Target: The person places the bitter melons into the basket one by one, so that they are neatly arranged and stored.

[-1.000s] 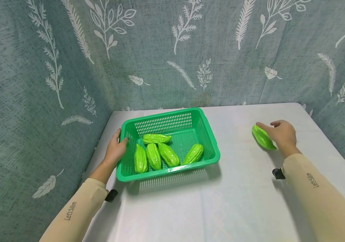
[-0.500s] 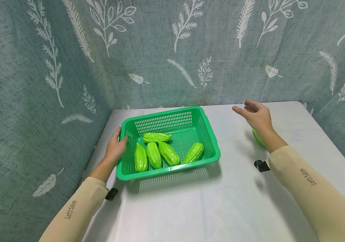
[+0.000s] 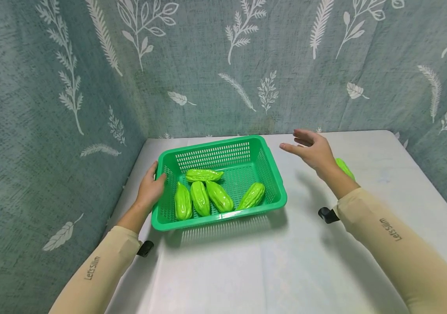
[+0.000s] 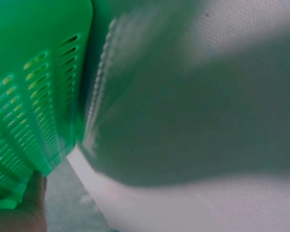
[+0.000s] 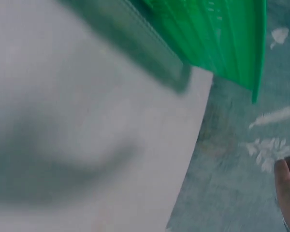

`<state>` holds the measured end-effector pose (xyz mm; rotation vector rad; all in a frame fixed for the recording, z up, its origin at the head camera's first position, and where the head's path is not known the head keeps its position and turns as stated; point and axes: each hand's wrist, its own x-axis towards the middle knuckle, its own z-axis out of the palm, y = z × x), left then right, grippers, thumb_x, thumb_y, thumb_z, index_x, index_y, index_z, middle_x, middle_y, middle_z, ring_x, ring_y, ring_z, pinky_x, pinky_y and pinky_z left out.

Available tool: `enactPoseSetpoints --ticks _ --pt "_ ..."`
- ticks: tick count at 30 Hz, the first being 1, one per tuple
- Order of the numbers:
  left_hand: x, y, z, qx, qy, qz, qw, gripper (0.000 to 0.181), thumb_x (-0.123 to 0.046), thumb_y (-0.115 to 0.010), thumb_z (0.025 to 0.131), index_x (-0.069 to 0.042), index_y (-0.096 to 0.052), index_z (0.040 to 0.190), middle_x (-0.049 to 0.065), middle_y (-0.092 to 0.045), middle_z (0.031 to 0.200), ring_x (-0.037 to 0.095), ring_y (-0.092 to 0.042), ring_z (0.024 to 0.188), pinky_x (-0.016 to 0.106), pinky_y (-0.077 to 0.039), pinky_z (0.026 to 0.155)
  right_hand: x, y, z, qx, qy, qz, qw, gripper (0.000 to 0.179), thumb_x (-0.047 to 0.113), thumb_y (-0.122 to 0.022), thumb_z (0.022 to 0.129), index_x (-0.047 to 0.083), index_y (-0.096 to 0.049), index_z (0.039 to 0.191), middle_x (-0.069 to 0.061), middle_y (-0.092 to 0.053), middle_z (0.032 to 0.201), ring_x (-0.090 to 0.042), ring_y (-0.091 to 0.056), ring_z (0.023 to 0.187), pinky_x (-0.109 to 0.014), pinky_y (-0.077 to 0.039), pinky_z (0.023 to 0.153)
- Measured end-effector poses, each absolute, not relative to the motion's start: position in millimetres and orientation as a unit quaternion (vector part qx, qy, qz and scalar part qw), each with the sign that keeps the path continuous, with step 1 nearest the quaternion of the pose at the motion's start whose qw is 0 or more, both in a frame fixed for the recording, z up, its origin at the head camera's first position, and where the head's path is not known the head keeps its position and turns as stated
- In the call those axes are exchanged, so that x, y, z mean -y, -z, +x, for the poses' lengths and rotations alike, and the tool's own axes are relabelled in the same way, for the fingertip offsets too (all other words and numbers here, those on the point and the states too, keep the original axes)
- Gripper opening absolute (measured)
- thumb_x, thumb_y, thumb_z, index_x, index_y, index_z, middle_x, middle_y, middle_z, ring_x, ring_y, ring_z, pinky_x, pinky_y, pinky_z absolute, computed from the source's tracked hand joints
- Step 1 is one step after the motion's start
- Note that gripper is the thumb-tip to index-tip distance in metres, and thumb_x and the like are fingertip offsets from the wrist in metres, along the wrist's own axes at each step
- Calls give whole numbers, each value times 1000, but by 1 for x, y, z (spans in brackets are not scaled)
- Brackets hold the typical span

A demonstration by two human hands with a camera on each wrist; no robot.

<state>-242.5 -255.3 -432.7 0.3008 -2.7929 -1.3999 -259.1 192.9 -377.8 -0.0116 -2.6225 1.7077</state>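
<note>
In the head view, several bright green bitter gourds [image 3: 219, 197] lie in a green slotted plastic basket [image 3: 223, 215], most of them toward its left side. My left hand [image 3: 150, 187] grips the basket's left end, thumb over the rim and fingers outside. The left wrist view shows part of that hand [image 4: 26, 208] against the slotted wall [image 4: 38, 96]. Just beyond the basket's right end, my right hand [image 3: 313, 150] is raised above the table, fingers extended and holding nothing. A single bitter gourd [image 3: 345, 168] rests on the table behind my right wrist, partly hidden by it.
A white cloth covers the table [image 3: 215, 270]. Grey-green fabric [image 3: 208, 109] with white leaf prints hangs behind it and along the left side. The basket's shadow falls on the table under its front wall.
My right hand has left the loose bitter gourd and moved left toward the basket, its fingers opening out. The gourd stays on the table. My left hand keeps its hold on the basket.
</note>
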Motion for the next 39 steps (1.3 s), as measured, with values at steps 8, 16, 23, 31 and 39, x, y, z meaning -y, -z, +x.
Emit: enactPoseSetpoints --ticks 8,16,23,31,39 --pt "256 433 -242 888 450 100 -1 62 -26 -38 102 -17 -6 154 7 -8 161 30 -7 148 52 -12 119 -158 386 -256 858 -498 113 -55 84 51 -79 69 20 -46 140 -2 -46 145 -24 -46 132 -44 -44 104" --pt "256 434 -243 886 453 97 3 63 -26 -39 101 -18 -6 154 6 -9 160 29 -8 148 52 -12 119 -133 387 -253 871 -453 169 -91 85 50 -82 65 20 -49 138 -4 -50 142 -23 -48 130 -45 -44 104" --pt "257 434 -242 885 454 102 -1 63 -27 -39 101 -17 -6 154 6 -8 160 30 -7 148 53 -12 119 -119 395 -251 903 -359 209 -113 80 46 -83 66 20 -52 135 -4 -53 137 -26 -49 128 -45 -45 102" --pt "256 433 -242 885 454 107 -1 62 -27 -38 102 -18 -6 154 6 -8 161 29 -7 148 53 -12 119 -108 401 -250 914 -283 256 -137 77 33 -85 67 19 -52 135 -6 -52 138 -26 -46 131 -46 -44 103" --pt "254 430 -240 883 457 106 0 62 -26 -39 102 -18 -6 154 6 -8 161 29 -7 148 51 -12 119 -100 401 -247 910 -261 287 -149 77 28 -86 67 16 -52 136 -8 -53 138 -30 -48 128 -45 -46 100"
